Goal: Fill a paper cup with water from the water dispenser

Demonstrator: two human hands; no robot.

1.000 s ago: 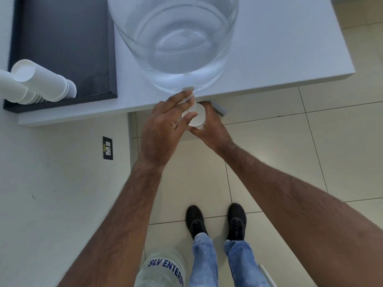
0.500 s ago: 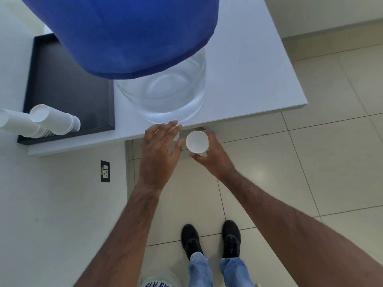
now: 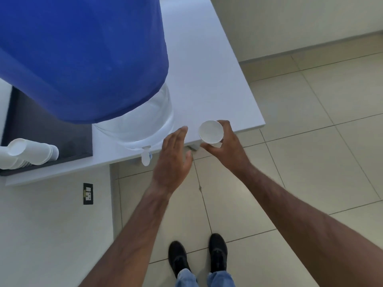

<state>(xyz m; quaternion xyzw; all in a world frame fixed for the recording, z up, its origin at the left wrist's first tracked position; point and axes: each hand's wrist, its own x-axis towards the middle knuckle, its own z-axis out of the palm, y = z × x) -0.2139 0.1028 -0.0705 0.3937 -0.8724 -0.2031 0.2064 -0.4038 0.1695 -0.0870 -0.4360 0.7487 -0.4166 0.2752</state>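
Note:
My right hand (image 3: 226,149) holds a white paper cup (image 3: 211,132) upright over the front edge of the white counter (image 3: 207,79), well to the right of the tap. I cannot tell how much water is in the cup. The water dispenser is a big blue bottle (image 3: 78,54) on a clear base (image 3: 145,129), with a small white tap (image 3: 146,157) sticking out over the counter's edge. My left hand (image 3: 174,160) hovers flat with fingers apart, just right of the tap, touching nothing.
Two stacks of white paper cups (image 3: 29,155) lie on a black tray (image 3: 51,133) at the left. A wall socket (image 3: 88,193) sits below the counter. My two black shoes (image 3: 196,257) stand on the tiled floor (image 3: 310,141).
Both hands have come away from the tap. The right hand carried the cup up and to the right, over the counter's edge. The left hand let go of the tap and opened.

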